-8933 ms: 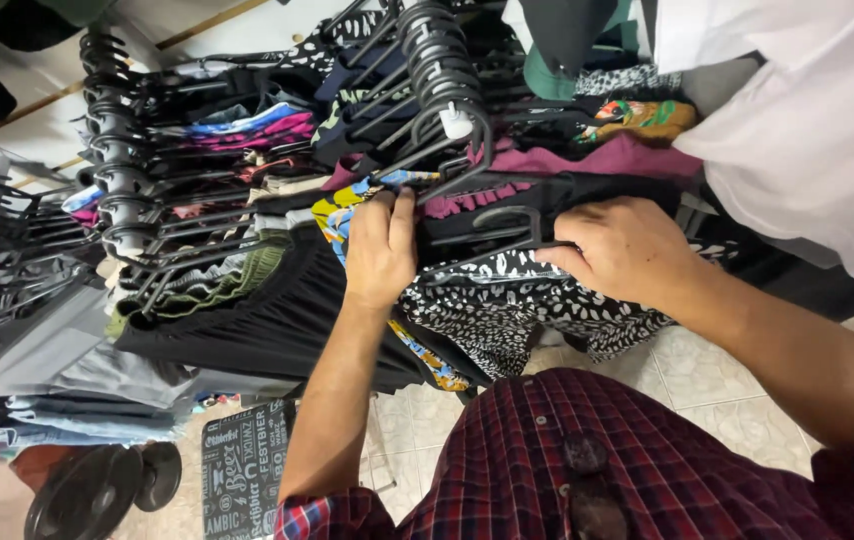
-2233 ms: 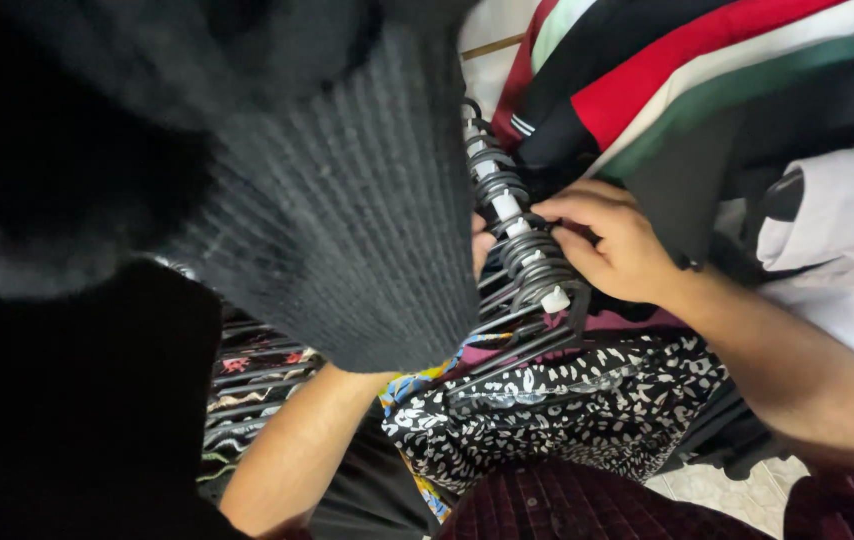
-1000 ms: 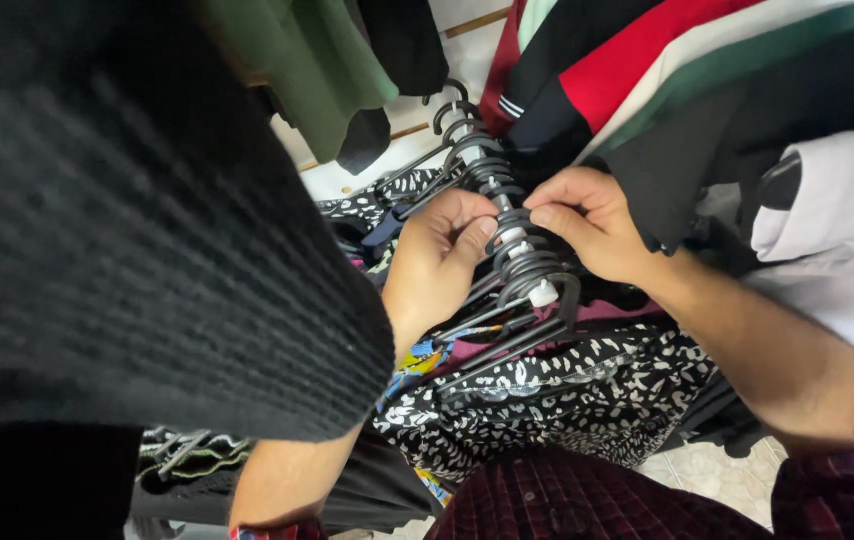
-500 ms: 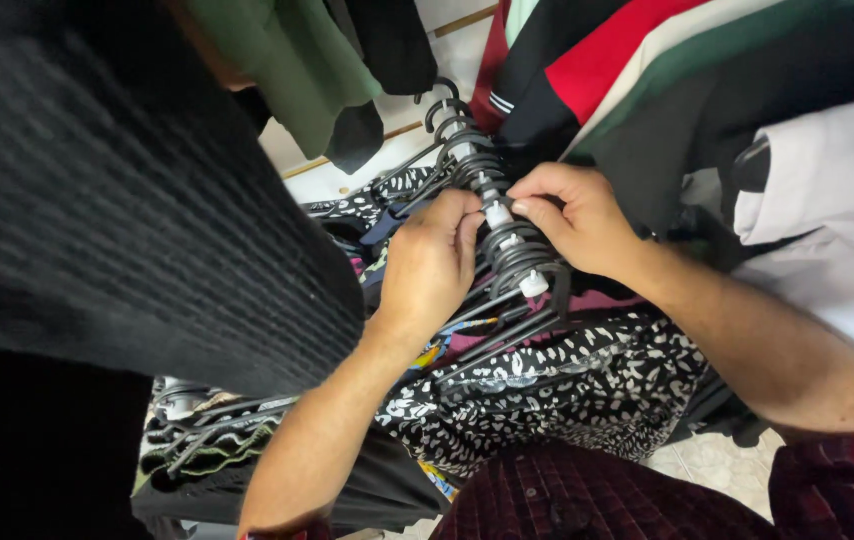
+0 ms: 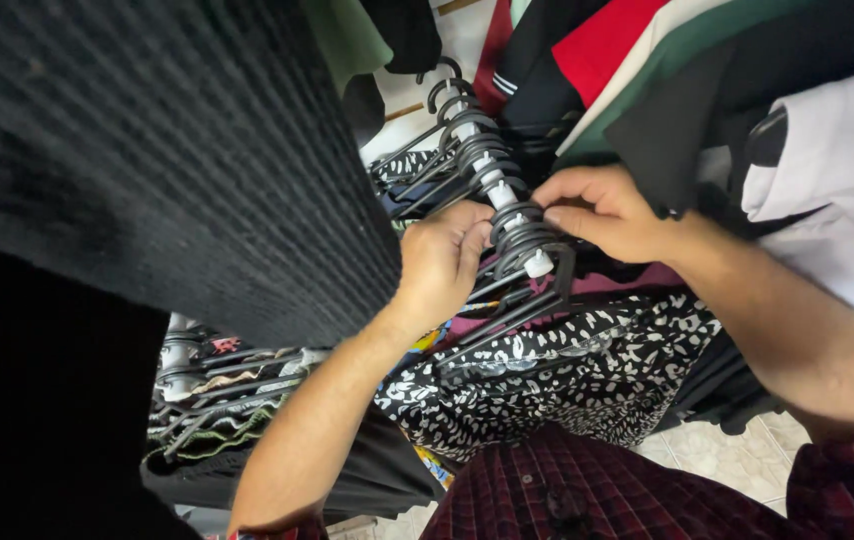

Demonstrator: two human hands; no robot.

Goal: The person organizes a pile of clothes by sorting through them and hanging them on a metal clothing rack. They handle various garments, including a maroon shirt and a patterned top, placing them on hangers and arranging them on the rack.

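Left hand [image 5: 442, 262] and right hand [image 5: 602, 212], slightly apart, both clamped on black hanger hooks [image 5: 517, 235] bunched along a white rail [image 5: 507, 205] between them. Black-and-white patterned garment [image 5: 567, 375] hangs just below.

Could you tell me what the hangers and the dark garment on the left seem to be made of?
The hangers look like matte dark plastic: thick, moulded hooks, dull sheen, with white clips between them. The left hand and right hand grip that bunch. The dark garment looks like a ribbed knit, perhaps wool or acrylic: fine parallel ridges and a soft, fuzzy surface.
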